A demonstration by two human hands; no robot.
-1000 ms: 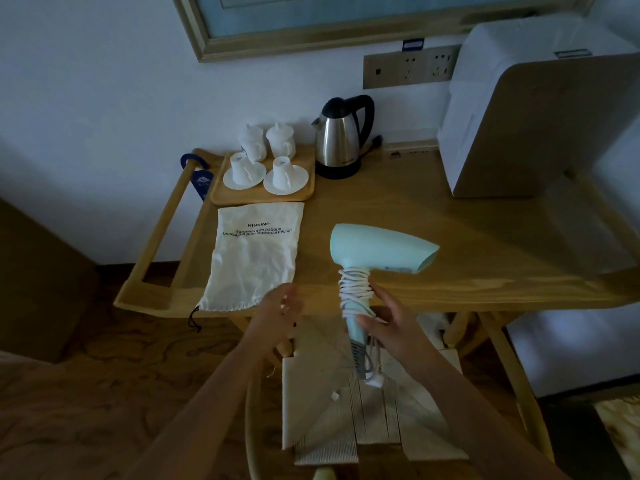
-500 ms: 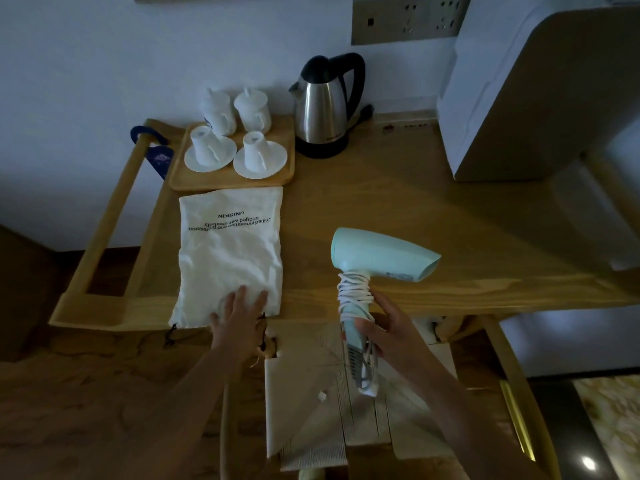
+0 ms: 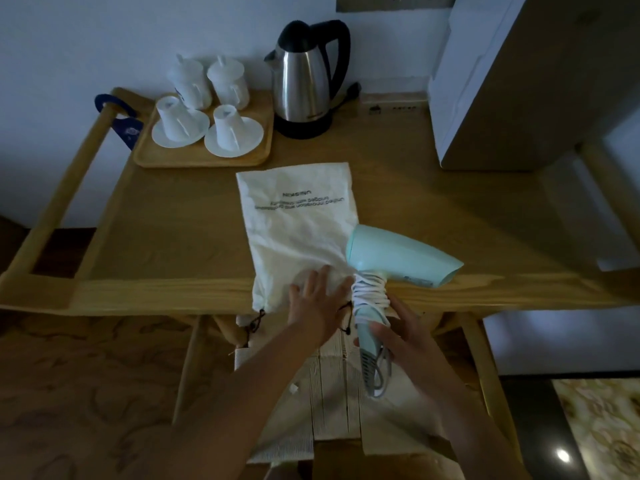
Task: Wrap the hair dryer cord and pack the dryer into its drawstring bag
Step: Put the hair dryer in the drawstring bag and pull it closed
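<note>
The left hand (image 3: pixel 317 299) lies flat with fingers spread on the near end of the white drawstring bag (image 3: pixel 298 230), pressing it to the wooden table (image 3: pixel 450 209). The right hand (image 3: pixel 398 332) curls around the handle of the one pale blue hair dryer (image 3: pixel 398 259). Its handle stands along the near-far line, the nozzle points right, and the white cord (image 3: pixel 370 292) is coiled around the handle. Behind, a tray (image 3: pixel 204 159) carries four white cups, beside one kettle (image 3: pixel 306 81).

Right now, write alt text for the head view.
A right hand grips a mint dryer by its cord-wrapped handle while the left hand lies flat on a white bag at the table edge. Behind stand a kettle and a cup tray.
</note>
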